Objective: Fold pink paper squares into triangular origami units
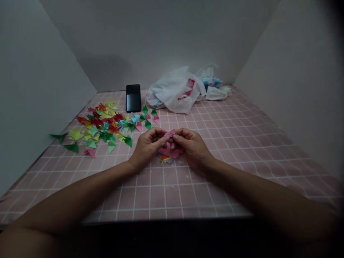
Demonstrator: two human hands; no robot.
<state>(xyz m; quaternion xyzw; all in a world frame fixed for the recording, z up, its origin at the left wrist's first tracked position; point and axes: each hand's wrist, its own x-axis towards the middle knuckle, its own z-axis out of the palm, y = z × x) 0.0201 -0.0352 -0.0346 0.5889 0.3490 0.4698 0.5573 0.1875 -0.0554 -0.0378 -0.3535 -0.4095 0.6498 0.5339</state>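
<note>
Between my two hands is a small folded piece of pink origami paper [170, 133], pinched at the fingertips above the table. My left hand [149, 145] is closed on its left side, thumb in front. My right hand [194, 145] grips the right side, also with the thumb in front. Just below the fingers lies a small stack of coloured paper squares [170, 153], pink on top, with orange, yellow and lilac edges showing. Part of the stack is hidden behind my hands. To the left spreads a pile of folded paper pieces [103, 125] in red, orange, yellow, green, blue and pink.
A black phone [133, 98] lies at the back, beyond the folded pieces. Right of it sits a crumpled white plastic bag [177, 89], with a blue-patterned pack [211, 81] and white tissue [216, 94] beside it. Pale walls enclose the pink checked tablecloth [242, 143].
</note>
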